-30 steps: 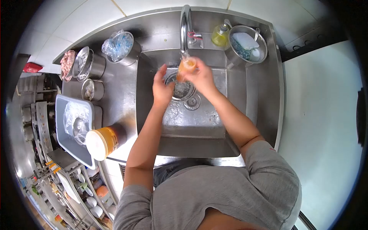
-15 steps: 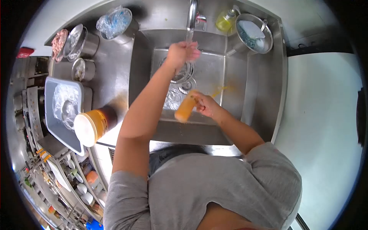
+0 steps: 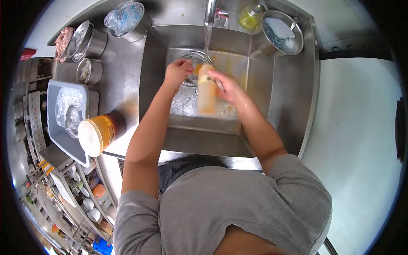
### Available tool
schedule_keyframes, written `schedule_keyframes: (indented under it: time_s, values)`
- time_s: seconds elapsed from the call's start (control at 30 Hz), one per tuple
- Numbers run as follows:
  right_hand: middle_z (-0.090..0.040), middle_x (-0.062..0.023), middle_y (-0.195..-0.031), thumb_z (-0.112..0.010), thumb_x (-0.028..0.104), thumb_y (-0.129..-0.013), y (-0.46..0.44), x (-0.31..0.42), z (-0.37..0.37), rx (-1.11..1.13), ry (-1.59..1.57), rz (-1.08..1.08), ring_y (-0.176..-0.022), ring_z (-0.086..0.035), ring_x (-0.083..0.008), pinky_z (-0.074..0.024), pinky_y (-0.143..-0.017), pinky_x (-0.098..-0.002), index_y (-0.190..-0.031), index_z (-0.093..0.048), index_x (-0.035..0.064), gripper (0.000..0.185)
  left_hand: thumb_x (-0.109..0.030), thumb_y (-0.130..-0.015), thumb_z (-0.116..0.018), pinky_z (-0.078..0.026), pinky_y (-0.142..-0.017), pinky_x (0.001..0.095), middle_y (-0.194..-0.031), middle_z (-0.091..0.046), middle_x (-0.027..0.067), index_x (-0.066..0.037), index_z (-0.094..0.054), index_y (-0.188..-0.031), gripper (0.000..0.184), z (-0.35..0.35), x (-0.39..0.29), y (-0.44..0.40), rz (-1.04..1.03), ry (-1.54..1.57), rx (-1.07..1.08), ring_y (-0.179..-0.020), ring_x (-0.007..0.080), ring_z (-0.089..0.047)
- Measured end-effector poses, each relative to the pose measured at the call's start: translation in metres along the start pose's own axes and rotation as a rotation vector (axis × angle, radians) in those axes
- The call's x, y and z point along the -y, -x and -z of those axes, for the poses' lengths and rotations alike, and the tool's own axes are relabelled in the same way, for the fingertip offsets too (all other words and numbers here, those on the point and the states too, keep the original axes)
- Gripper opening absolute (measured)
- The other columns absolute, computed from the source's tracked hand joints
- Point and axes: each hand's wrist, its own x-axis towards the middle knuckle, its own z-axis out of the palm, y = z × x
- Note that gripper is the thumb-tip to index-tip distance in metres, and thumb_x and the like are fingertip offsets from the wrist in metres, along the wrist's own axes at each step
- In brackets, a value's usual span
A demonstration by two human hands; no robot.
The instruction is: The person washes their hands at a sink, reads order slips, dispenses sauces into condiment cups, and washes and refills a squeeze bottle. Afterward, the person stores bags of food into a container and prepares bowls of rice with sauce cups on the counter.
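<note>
My right hand point(image 3: 228, 87) is wrapped round an orange-tinted bottle point(image 3: 207, 95), held over the sink with its top at the stream from the faucet point(image 3: 210, 12). Left of the bottle, my left hand point(image 3: 178, 72) hovers over the drain; its fingers are curled and slightly blurred, and whether they hold anything is hidden. Beneath the hands lies the round drain strainer point(image 3: 193, 55). Orange liquid is spread on the floor of the steel sink point(image 3: 199, 141).
On the left counter stand an orange tub with a white lid point(image 3: 90, 137), a grey basin point(image 3: 52, 114) holding plastic film and several metal pots. A soap bottle point(image 3: 250, 18) and a metal bowl with a sponge point(image 3: 302, 40) are at the back right.
The bottle has moved from the lower middle of the sink up to the water stream. My left hand has left the stream, moving left and down. More orange liquid shows in the sink.
</note>
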Motion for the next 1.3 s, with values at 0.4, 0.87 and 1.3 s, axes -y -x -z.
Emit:
schedule_keyframes:
  time_s: [0.4, 0.87, 1.3]
  values:
    - [-0.069, -0.0163, -0.092, -0.079, 0.03, -0.07, -0.018, 0.062, -0.04, -0.558, 0.916, 0.783, -0.081, -0.069, -0.0257, -0.0531, -0.073, -0.0334, -0.123, -0.059, 0.0099, 0.061, -0.007, -0.09, -0.055, -0.048, -0.074, 0.0246, -0.087, -0.066, 0.0061, 0.002, -0.062, -0.104, 0.018, 0.01, 0.077, 0.088, -0.057, 0.051, -0.047, -0.08, 0.0124, -0.062]
    - [-0.069, -0.0102, -0.091, -0.074, 0.015, -0.077, -0.047, 0.029, -0.029, -0.531, 0.699, 0.997, -0.068, -0.064, -0.0178, -0.0514, -0.062, -0.0301, -0.119, -0.056, 0.0083, 0.046, -0.018, -0.089, -0.059, -0.049, -0.076, 0.0282, -0.098, -0.065, 0.0061, -0.004, -0.057, -0.115, 0.03, 0.006, 0.089, 0.086, 0.036, 0.148, 0.023, -0.083, 0.0154, -0.063]
    - [-0.067, -0.0099, -0.09, -0.059, 0.036, -0.092, -0.069, -0.002, 0.002, -0.285, -0.314, 0.103, -0.066, -0.059, -0.0132, -0.0499, -0.064, -0.0302, -0.115, -0.059, 0.0065, 0.038, -0.025, -0.073, -0.082, -0.045, -0.05, 0.0217, -0.087, -0.062, 0.0067, -0.002, -0.052, -0.11, 0.053, 0.068, -0.089, 0.076, -0.45, -0.263, -0.527, -0.06, 0.0094, -0.057]
